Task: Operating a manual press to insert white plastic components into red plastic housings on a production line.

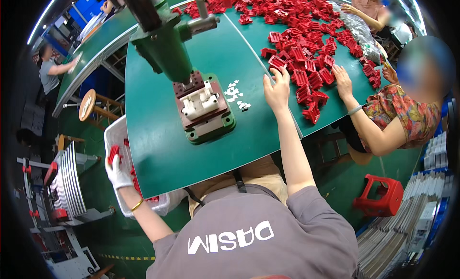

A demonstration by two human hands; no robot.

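Note:
My left hand, in a white glove, grips a red plastic part over a white bin beside the table's left edge. More red parts lie inside that bin. On the right, my bare right hand reaches over the green table, fingers apart, its fingertips at the near edge of a heap of red plastic parts. Between my hands stands a green hand press. Its base carries a white fixture, with nothing red in it. Small white scraps lie just right of the base.
A co-worker's hand rests at the heap's right side. Farther back, another person's arms reach toward the heap beside a clear plastic bag. A red stool and stacked cardboard are at right; a wooden stool is at left.

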